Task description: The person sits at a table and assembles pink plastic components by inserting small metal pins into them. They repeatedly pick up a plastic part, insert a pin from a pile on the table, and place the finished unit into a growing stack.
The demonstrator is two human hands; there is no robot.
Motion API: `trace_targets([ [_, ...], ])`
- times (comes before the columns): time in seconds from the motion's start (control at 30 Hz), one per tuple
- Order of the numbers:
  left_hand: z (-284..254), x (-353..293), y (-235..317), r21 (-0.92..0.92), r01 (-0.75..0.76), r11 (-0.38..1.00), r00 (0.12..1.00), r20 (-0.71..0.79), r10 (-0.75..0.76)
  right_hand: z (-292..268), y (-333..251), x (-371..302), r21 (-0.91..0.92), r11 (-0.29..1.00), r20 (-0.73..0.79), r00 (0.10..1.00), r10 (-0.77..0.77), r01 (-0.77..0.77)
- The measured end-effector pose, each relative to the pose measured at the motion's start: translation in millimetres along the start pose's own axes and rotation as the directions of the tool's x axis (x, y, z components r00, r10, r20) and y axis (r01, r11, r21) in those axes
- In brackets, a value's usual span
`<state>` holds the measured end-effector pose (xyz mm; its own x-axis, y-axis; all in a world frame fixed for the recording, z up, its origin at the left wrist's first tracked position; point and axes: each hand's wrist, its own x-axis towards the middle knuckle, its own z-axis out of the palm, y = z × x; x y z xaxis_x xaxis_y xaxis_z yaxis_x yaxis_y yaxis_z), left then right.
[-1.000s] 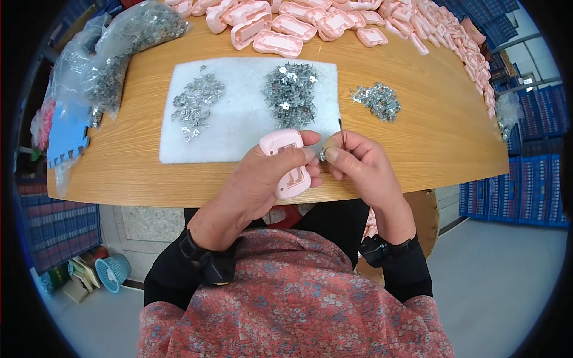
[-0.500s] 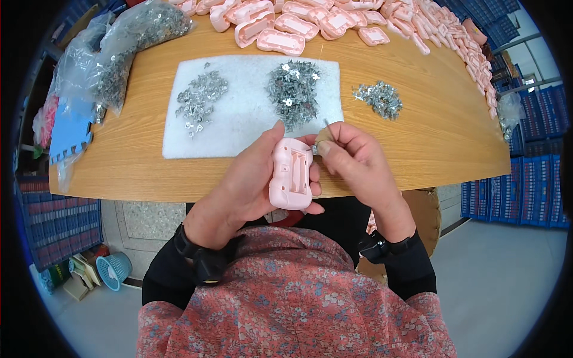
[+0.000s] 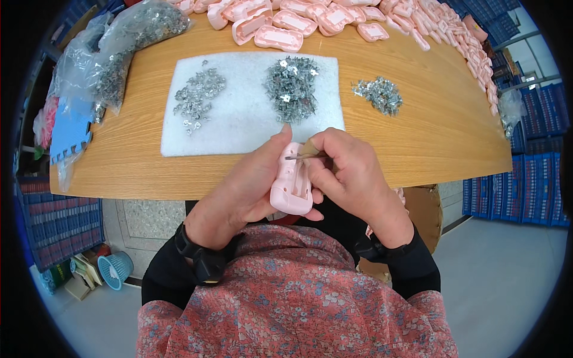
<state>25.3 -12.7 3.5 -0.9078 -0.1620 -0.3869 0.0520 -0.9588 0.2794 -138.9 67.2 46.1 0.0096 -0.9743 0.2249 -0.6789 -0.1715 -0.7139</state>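
Observation:
My left hand (image 3: 248, 182) is closed around a pink plastic casing (image 3: 290, 198) with a recessed battery compartment and small holes, held tilted at the table's near edge. Over the casing's upper end, my right hand (image 3: 349, 170) pinches a thin dark metal tool (image 3: 293, 157); its kind is unclear. A tan cover sits on one of the pinching fingertips. The tool's tip points left, at or just above the casing. Behind my hands, a white foam mat (image 3: 242, 131) bears a loose pile of small metal pieces (image 3: 200, 95) and a denser pile of metal contacts (image 3: 291, 89).
More small metal parts (image 3: 379, 95) lie right of the mat on the wooden table (image 3: 430, 131). Many pink casings (image 3: 279, 38) are heaped along the far edge. Clear bags of metal parts (image 3: 113, 74) and a blue foam tile (image 3: 71, 128) occupy the left side.
My right hand has moved left over the casing, and the tool has swung from pointing up to lying across it. The casing has tilted and come slightly nearer me.

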Motion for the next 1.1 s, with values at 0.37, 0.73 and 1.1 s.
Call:
trace_targets([
  [0.37, 3.2, 3.3, -7.4, 0.232, 0.069, 0.970, 0.997, -0.045, -0.060, -12.0, -10.5, -3.6, 0.077, 0.967, 0.164, 0.960, 0.226, -0.241],
  [0.73, 4.2, -2.5, -9.0, 0.187, 0.064, 0.980, 0.995, 0.062, -0.076, -10.8, 0.7, -14.0, 0.458, 0.722, 0.351, 0.852, 0.389, -0.518],
  [1.1, 4.3, -1.9, -13.2, 0.208, 0.081, 0.975, 0.996, 0.031, -0.089, -3.7, 3.0, -19.6, 0.508, 0.742, 0.300, 0.898, 0.322, -0.436],
])
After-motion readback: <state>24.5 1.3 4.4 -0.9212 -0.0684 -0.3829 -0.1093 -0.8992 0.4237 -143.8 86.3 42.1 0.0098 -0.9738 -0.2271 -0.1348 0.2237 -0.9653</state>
